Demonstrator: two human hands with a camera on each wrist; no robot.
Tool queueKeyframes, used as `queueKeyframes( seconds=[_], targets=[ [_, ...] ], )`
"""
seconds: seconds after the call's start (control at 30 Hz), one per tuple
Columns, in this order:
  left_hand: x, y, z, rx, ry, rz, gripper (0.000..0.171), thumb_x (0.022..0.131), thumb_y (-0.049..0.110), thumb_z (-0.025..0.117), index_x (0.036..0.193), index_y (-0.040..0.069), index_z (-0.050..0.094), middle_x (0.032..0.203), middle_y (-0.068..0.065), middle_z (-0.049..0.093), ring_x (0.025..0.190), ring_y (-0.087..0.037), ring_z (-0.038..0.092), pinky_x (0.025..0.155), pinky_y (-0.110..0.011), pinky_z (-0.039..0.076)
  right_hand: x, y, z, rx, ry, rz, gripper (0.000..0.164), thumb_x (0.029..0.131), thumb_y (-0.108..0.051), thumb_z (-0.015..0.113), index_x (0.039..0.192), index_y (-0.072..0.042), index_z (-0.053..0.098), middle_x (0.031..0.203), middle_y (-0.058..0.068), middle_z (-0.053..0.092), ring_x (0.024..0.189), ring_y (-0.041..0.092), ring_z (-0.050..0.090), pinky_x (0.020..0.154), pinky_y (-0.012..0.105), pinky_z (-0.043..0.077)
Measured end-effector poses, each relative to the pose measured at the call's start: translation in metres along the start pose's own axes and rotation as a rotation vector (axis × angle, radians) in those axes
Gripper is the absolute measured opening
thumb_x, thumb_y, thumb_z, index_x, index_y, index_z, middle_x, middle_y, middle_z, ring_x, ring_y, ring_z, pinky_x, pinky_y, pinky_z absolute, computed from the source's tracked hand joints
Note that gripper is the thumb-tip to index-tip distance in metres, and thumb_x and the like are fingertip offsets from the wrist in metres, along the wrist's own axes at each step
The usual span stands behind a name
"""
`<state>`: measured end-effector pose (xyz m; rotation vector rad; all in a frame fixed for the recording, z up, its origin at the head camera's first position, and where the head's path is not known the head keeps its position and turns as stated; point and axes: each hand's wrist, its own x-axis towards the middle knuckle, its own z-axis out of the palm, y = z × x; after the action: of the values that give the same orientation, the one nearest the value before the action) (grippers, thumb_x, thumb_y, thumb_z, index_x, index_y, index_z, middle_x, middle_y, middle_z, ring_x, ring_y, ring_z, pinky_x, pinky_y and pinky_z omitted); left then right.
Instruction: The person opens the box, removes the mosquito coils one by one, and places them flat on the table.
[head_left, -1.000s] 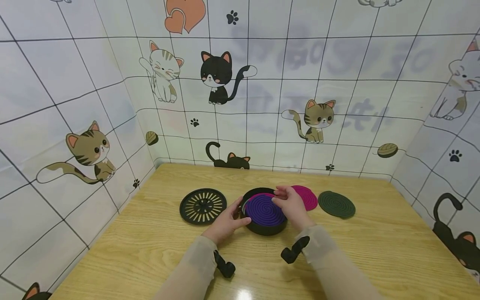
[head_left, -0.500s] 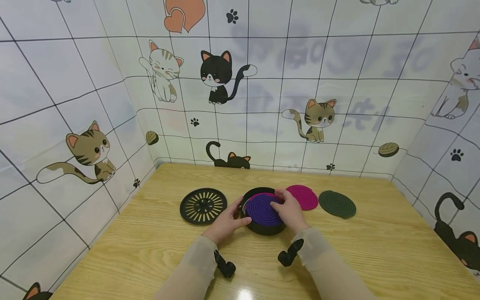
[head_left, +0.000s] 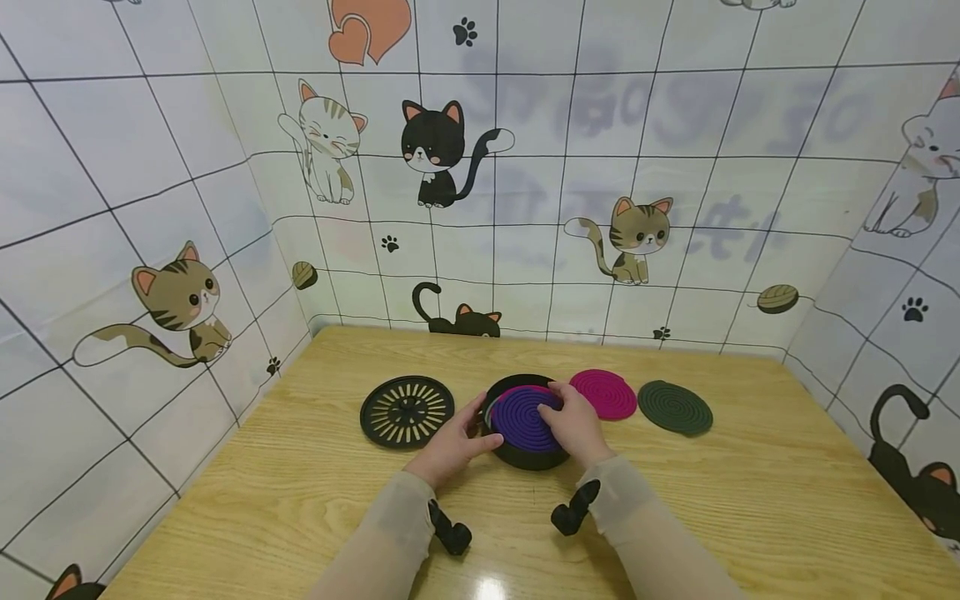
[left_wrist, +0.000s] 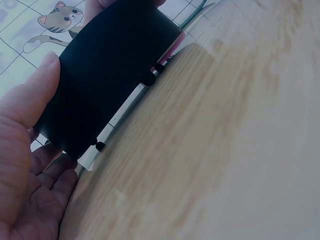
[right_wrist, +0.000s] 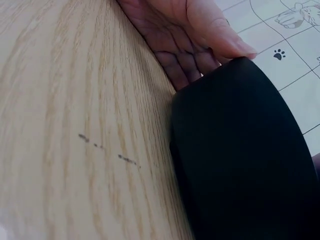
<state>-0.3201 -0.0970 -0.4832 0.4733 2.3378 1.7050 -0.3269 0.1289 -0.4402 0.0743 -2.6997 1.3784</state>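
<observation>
A round black holder (head_left: 528,459) stands on the table, with a purple spiral-ridged coaster (head_left: 525,419) lying in it. Pink and pale edges of other discs peek out beneath the purple one. My left hand (head_left: 452,446) grips the holder's left side. In the left wrist view its thumb presses the black wall (left_wrist: 115,75) and the fingers curl beside it. My right hand (head_left: 582,423) holds the right side, thumb over the rim by the purple coaster. The right wrist view shows fingers curled low along the wall (right_wrist: 240,145), partly hidden.
A black slotted disc (head_left: 407,412) lies left of the holder. To its right lie a pink spiral coaster (head_left: 604,395) and a dark green one (head_left: 675,407). The wooden table (head_left: 300,500) ends at a cat-printed backdrop (head_left: 525,275).
My right hand has come down and slightly left, from near the holder's far right rim onto its right side. The left hand, holder and loose coasters look unmoved.
</observation>
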Motion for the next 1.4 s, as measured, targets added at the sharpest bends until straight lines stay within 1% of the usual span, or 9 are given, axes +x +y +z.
queueKeyframes(
  seconds=[0.1, 0.3, 0.47, 0.63, 0.7, 0.8, 0.97, 1.27, 1.4],
  targets=[
    [0.0, 0.001, 0.0, 0.0, -0.002, 0.001, 0.092, 0.084, 0.047, 0.072, 0.155, 0.023, 0.019, 0.152, -0.007, 0.034, 0.139, -0.024, 0.033, 0.112, -0.042, 0.028, 0.0, 0.001, 0.001, -0.01, 0.002, 0.001, 0.049, 0.093, -0.017, 0.063, 0.137, -0.001, 0.049, 0.137, 0.02, 0.051, 0.127, 0.034, 0.047, 0.105, 0.05, 0.038],
    [-0.001, 0.001, 0.001, 0.004, 0.0, 0.001, 0.091, 0.084, 0.047, 0.071, 0.155, 0.024, 0.019, 0.152, -0.007, 0.034, 0.139, -0.025, 0.034, 0.112, -0.043, 0.028, 0.0, 0.004, 0.003, 0.017, 0.012, 0.002, 0.046, 0.093, -0.017, 0.063, 0.136, -0.003, 0.051, 0.136, 0.017, 0.054, 0.128, 0.033, 0.047, 0.105, 0.05, 0.037],
    [0.0, 0.0, 0.001, 0.0, -0.001, 0.004, 0.091, 0.084, 0.048, 0.071, 0.155, 0.025, 0.019, 0.152, -0.007, 0.035, 0.138, -0.025, 0.034, 0.112, -0.044, 0.028, 0.001, 0.002, 0.002, 0.107, 0.006, 0.036, 0.047, 0.093, -0.016, 0.063, 0.136, -0.004, 0.05, 0.135, 0.015, 0.054, 0.128, 0.032, 0.046, 0.105, 0.05, 0.037],
    [0.001, 0.0, 0.001, -0.001, 0.005, 0.005, 0.09, 0.084, 0.047, 0.071, 0.155, 0.025, 0.02, 0.152, -0.008, 0.034, 0.139, -0.025, 0.033, 0.112, -0.043, 0.028, 0.002, -0.005, 0.001, 0.242, 0.004, 0.111, 0.049, 0.092, -0.011, 0.063, 0.138, -0.002, 0.047, 0.134, 0.016, 0.053, 0.127, 0.032, 0.046, 0.105, 0.048, 0.038],
    [0.001, 0.0, 0.001, -0.001, 0.006, 0.005, 0.09, 0.084, 0.048, 0.071, 0.155, 0.024, 0.02, 0.153, -0.008, 0.034, 0.139, -0.025, 0.033, 0.112, -0.043, 0.028, 0.002, -0.009, 0.001, 0.272, 0.018, 0.143, 0.05, 0.091, -0.009, 0.063, 0.137, -0.001, 0.046, 0.132, 0.017, 0.054, 0.125, 0.032, 0.046, 0.104, 0.048, 0.039],
    [0.001, 0.0, 0.001, 0.002, 0.005, 0.004, 0.091, 0.084, 0.048, 0.071, 0.155, 0.024, 0.02, 0.153, -0.007, 0.033, 0.139, -0.025, 0.033, 0.112, -0.043, 0.028, 0.002, -0.013, 0.003, 0.261, 0.042, 0.175, 0.049, 0.09, -0.007, 0.064, 0.135, 0.0, 0.048, 0.131, 0.019, 0.054, 0.124, 0.033, 0.048, 0.103, 0.047, 0.04],
    [0.0, 0.001, 0.001, 0.014, 0.006, 0.005, 0.091, 0.084, 0.048, 0.071, 0.155, 0.024, 0.02, 0.153, -0.007, 0.034, 0.139, -0.025, 0.033, 0.112, -0.043, 0.028, 0.001, -0.015, 0.005, 0.226, 0.056, 0.194, 0.046, 0.089, -0.006, 0.064, 0.133, 0.0, 0.05, 0.129, 0.019, 0.055, 0.121, 0.034, 0.05, 0.101, 0.048, 0.042],
    [0.002, -0.001, 0.001, 0.003, 0.001, 0.015, 0.09, 0.085, 0.047, 0.071, 0.155, 0.024, 0.02, 0.153, -0.009, 0.033, 0.139, -0.026, 0.033, 0.111, -0.044, 0.029, 0.002, -0.018, 0.003, 0.343, 0.042, 0.224, 0.048, 0.09, -0.003, 0.063, 0.136, 0.001, 0.047, 0.129, 0.019, 0.053, 0.119, 0.033, 0.05, 0.101, 0.045, 0.042],
    [0.001, 0.0, 0.001, 0.008, 0.005, 0.008, 0.09, 0.084, 0.048, 0.071, 0.155, 0.025, 0.02, 0.152, -0.008, 0.034, 0.138, -0.026, 0.034, 0.111, -0.044, 0.029, 0.002, -0.019, 0.003, 0.377, 0.036, 0.228, 0.049, 0.091, -0.003, 0.061, 0.137, 0.002, 0.046, 0.127, 0.019, 0.052, 0.118, 0.034, 0.05, 0.101, 0.046, 0.042]
  ],
)
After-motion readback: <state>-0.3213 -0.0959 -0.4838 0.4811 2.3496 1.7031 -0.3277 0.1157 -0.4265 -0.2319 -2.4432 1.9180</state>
